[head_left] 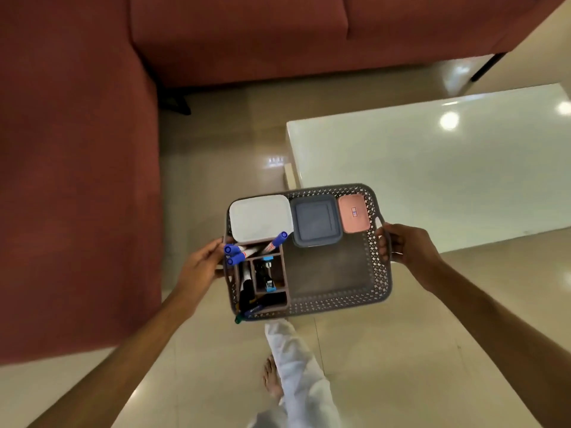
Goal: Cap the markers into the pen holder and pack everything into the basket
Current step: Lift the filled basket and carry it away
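Left hand (200, 264) and right hand (401, 245), fingers clamped on the handles, hold one grey perforated plastic basket (380, 273). Inside: three lidded boxes, one brown compartmented pen holder (284, 285), three blue-capped markers (238, 257).

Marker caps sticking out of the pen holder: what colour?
Blue. The marker caps show best in the head view, at the left end of the basket.

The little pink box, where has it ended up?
In the head view the pink box lies in the basket's far right corner, beside the grey-blue box, near the right hand.
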The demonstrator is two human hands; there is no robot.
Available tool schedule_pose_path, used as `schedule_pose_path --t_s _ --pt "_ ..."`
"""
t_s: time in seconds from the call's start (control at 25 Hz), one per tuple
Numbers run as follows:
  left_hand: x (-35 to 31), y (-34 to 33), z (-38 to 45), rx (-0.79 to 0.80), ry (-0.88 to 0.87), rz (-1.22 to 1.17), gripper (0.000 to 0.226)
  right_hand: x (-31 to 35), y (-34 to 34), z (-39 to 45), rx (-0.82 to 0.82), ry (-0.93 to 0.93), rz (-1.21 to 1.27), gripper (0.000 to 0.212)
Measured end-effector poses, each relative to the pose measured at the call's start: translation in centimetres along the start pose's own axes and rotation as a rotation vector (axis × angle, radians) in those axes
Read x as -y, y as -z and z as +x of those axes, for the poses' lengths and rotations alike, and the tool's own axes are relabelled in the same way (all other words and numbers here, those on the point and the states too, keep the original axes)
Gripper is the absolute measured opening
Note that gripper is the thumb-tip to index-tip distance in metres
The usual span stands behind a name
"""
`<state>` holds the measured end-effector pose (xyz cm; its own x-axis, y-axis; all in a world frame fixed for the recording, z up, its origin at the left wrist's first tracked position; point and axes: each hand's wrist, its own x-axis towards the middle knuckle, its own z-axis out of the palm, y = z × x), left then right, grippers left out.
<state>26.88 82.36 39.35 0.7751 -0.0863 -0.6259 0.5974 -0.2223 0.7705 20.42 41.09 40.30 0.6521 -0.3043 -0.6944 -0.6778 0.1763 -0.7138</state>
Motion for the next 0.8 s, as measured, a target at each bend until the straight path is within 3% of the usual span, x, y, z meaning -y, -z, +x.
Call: schedule_pose_path --t_s 0.24,0.48,0.64,0.8 --pt "4.6 2.2 -9.0 -0.059 -0.039 0.001 0.029 -4.1 -0.6 -6.4 0.081 -0.001 -0.063 0.026" --pt "13.6 -1.8 -17.1 -0.184 -0.09 0.11 0.033 -12.2 3.6 -11.6 0.128 0.019 -0.135 0.027" --pt "18.1 -6.7 -22.9 -0.239 0.028 0.16 0.045 -16.3 8.7 -15.3 0.145 0.015 -0.197 0.027" --pt "21.2 -11.1 -27.3 -0.274 0.147 0.041 0.042 -18.3 14.0 -19.4 0.225 -0.002 -0.235 0.029"
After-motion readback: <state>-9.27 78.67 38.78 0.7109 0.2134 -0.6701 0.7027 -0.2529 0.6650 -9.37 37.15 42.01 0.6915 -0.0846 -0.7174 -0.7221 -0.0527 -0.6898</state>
